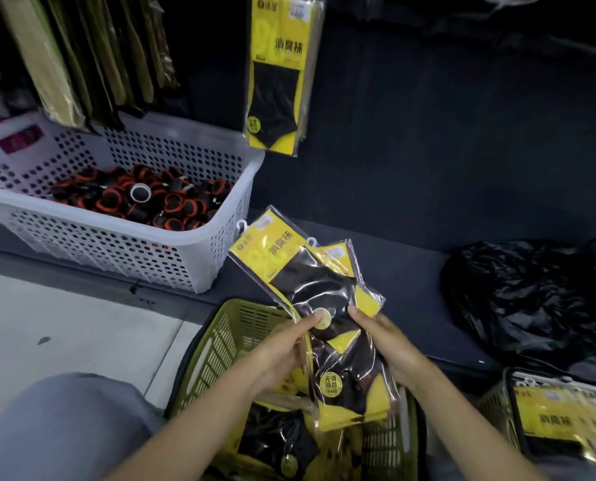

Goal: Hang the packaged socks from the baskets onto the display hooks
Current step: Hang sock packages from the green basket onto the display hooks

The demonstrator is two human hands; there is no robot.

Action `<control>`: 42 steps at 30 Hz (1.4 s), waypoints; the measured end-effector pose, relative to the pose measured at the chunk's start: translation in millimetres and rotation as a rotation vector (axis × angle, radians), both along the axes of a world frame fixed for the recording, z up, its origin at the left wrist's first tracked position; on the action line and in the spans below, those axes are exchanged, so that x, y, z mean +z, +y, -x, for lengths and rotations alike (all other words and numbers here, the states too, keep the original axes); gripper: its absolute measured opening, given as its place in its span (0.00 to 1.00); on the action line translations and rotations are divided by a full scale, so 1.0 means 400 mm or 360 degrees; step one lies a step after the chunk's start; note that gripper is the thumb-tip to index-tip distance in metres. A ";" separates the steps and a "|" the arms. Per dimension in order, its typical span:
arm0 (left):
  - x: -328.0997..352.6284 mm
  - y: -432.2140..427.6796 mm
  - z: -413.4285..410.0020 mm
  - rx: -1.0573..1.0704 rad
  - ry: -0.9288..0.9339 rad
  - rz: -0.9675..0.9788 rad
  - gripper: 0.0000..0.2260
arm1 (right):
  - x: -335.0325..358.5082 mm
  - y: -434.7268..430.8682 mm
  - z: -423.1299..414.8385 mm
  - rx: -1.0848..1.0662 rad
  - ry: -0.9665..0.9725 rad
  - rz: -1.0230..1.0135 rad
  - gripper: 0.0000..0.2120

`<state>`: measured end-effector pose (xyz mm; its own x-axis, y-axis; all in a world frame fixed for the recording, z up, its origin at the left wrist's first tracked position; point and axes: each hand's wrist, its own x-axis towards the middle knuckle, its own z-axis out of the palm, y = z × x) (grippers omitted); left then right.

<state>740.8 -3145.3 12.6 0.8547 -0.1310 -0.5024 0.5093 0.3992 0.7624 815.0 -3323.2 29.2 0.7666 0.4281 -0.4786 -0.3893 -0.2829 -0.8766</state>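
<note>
Together both hands (338,348) grip sock packs (300,272), hooks up-left.

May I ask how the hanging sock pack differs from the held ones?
The hanging sock pack hangs upright, untouched; the held packs tilt, gripped by the left hand and right hand. The held packs' white hooks are free; the hanging sock pack's top is cropped. Both are yellow-and-black.

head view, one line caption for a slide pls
Left hand and right hand hold packaged socks over a green basket, below one pack already hanging.
</note>
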 end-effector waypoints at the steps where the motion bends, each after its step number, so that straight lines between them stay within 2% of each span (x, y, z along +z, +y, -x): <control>1: 0.023 0.007 0.008 0.0012 -0.0010 -0.0085 0.35 | 0.014 0.004 0.000 0.0027 -0.0068 -0.0048 0.36; 3: 0.064 0.024 0.019 0.0090 0.0006 -0.0295 0.38 | 0.052 0.012 -0.002 0.0111 -0.0214 -0.0176 0.30; 5: 0.104 0.049 0.017 0.0122 -0.0039 -0.0533 0.39 | 0.096 0.022 -0.016 0.0138 -0.0325 -0.0234 0.29; 6: 0.123 0.065 0.009 0.0117 -0.0113 -0.0633 0.32 | 0.121 0.029 -0.029 0.0130 -0.0393 -0.0223 0.29; 8: 0.172 0.096 -0.012 0.0122 -0.0281 -0.0776 0.13 | 0.176 0.046 -0.063 0.0047 -0.0564 -0.0179 0.28; 9: 0.198 0.110 -0.023 0.0131 -0.0354 -0.0814 0.09 | 0.208 0.056 -0.081 -0.0015 -0.0658 -0.0176 0.26; 12: 0.258 0.151 -0.053 0.0090 -0.0525 -0.0959 0.08 | 0.309 0.105 -0.118 -0.0134 -0.0930 -0.0210 0.22; 15: 0.308 0.174 -0.075 -0.0086 -0.0692 -0.1071 0.10 | 0.389 0.161 -0.135 -0.0162 -0.1111 -0.0211 0.21; 19: 0.343 0.205 -0.093 -0.0196 -0.0862 -0.1172 0.10 | 0.444 0.215 -0.149 -0.0266 -0.1094 -0.0319 0.18; 23: 0.369 0.238 -0.092 -0.0163 -0.0986 -0.1195 0.15 | 0.472 0.253 -0.164 -0.0305 -0.1029 -0.0422 0.07; 26: 0.388 0.272 -0.093 -0.0040 -0.1005 -0.1277 0.03 | 0.489 0.274 -0.175 -0.0306 -0.1023 -0.0474 0.08; 28: 0.392 0.298 -0.098 0.0079 -0.1018 -0.1323 0.06 | 0.500 0.284 -0.183 -0.0325 -0.1019 -0.0501 0.11; 30: 0.389 0.328 -0.105 0.0132 -0.1059 -0.1336 0.16 | 0.508 0.295 -0.189 -0.0319 -0.0991 -0.0557 0.10; 32: 0.393 0.355 -0.105 0.0171 -0.1050 -0.1357 0.21 | 0.508 0.306 -0.195 -0.0316 -0.0971 -0.0589 0.10; 36: 0.403 0.399 -0.099 0.0186 -0.1033 -0.1325 0.07 | 0.505 0.336 -0.201 -0.0352 -0.0925 -0.0685 0.10; 40: 0.412 0.456 -0.081 0.0317 -0.1062 -0.1424 0.12 | 0.521 0.354 -0.217 -0.0449 -0.0913 -0.0767 0.11; 42: 0.423 0.492 -0.080 0.0502 -0.1084 -0.1489 0.11 | 0.532 0.364 -0.223 -0.0421 -0.0981 -0.0757 0.08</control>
